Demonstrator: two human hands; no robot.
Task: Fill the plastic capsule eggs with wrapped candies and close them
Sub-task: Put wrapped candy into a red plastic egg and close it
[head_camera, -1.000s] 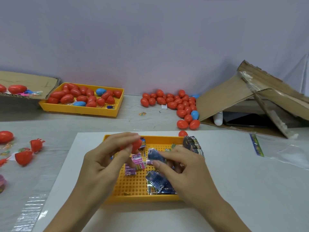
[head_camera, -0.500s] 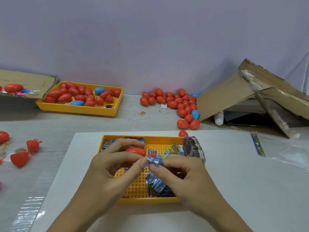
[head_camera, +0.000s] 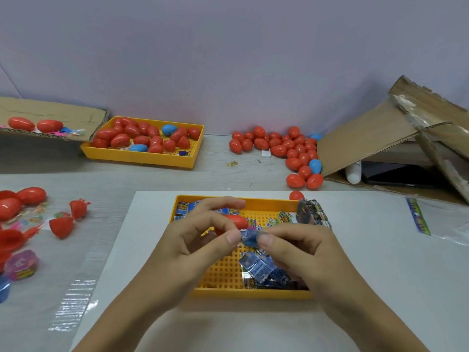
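While the left hand (head_camera: 193,240) curls its fingers round a red egg (head_camera: 234,221), its thumb helps pinch a small blue wrapped candy (head_camera: 250,238). The right hand (head_camera: 302,252) pinches the other side of that same candy, so both hands meet just above the near yellow tray (head_camera: 253,293). More wrapped candies (head_camera: 258,269) lie in this tray, which sits on a white sheet (head_camera: 368,275) by the front edge of the tabletop (head_camera: 215,171). A second yellow tray (head_camera: 142,158) full of red and blue eggs sits near the back edge, to the left. A pile of eggs (head_camera: 286,148) lies loose by the back edge, beside a torn cardboard box (head_camera: 380,138) in the right back corner. Open egg halves (head_camera: 61,226) lie near the left edge.
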